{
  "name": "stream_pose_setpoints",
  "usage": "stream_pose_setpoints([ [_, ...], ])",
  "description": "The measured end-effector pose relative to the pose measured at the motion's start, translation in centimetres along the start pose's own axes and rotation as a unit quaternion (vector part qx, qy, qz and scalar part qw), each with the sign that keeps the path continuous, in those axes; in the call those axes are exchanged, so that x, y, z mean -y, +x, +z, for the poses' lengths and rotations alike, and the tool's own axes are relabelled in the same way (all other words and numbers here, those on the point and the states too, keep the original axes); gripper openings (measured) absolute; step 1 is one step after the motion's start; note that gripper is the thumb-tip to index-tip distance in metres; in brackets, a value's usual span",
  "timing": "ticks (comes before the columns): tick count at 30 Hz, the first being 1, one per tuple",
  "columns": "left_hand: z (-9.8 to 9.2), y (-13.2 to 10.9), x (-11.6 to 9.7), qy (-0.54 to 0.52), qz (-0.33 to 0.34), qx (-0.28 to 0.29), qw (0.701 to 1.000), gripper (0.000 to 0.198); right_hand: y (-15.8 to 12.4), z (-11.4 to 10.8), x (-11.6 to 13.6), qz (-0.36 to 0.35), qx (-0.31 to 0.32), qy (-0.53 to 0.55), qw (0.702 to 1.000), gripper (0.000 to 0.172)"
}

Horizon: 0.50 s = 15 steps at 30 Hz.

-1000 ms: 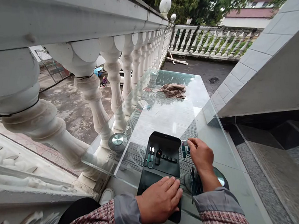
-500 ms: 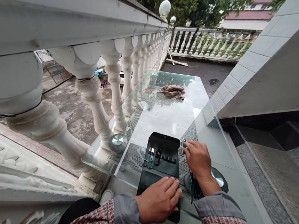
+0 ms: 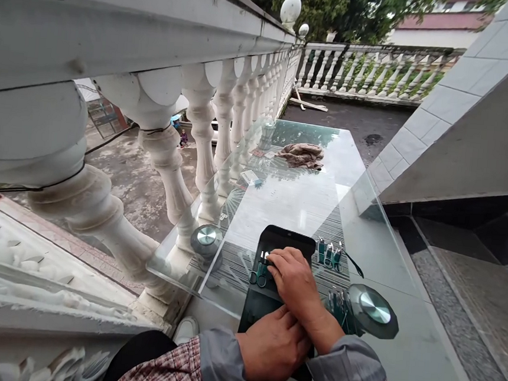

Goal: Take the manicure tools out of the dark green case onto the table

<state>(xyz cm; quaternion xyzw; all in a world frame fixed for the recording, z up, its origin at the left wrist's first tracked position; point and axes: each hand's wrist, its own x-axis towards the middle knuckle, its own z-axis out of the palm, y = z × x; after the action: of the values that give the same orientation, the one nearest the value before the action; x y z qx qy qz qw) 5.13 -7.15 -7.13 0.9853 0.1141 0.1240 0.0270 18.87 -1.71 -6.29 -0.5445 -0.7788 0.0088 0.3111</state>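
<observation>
A black manicure case (image 3: 292, 235) lies unfolded on the glass table (image 3: 382, 356). My left hand (image 3: 274, 343) lies flat over its lower part, fingers stretched out and partly covered by my right wrist. My right hand (image 3: 295, 280) is over the upper part, fingertips pinched together at the tool loops; what is between them is hidden. Left of those fingertips, small green-handled scissors (image 3: 257, 278) sit in the case. To the right of the case stand several nail clippers and small tools (image 3: 329, 255) in a row on the glass, a black strap (image 3: 354, 264) beside them.
More green and dark tools (image 3: 339, 305) lie by my right wrist, next to a round metal-centred table support (image 3: 374, 311). Another support (image 3: 208, 237) is at the left. A brown cloth (image 3: 301, 155) and a small packet (image 3: 251, 178) lie farther back. White balusters (image 3: 201, 126) line the left side.
My right hand has moved left from the row of nail clippers to the tool loops in the case, uncovering the row. My left hand stays on the lower case. The view has shifted slightly.
</observation>
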Motion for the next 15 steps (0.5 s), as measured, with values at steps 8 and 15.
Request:
stream_pose_setpoints([
  [8, -1.1, 0.1, -0.2, -0.029, 0.005, 0.017, 0.999, 0.048, 0.3, 1.0, -1.3, 0.046, 0.050, -0.027, 0.997, 0.020],
  [15, -1.7, 0.1, -0.2, -0.019, 0.000, 0.026, 0.999, 0.050, 0.0, 2.0, -1.2, 0.100, 0.057, -0.006, 0.993, 0.028],
])
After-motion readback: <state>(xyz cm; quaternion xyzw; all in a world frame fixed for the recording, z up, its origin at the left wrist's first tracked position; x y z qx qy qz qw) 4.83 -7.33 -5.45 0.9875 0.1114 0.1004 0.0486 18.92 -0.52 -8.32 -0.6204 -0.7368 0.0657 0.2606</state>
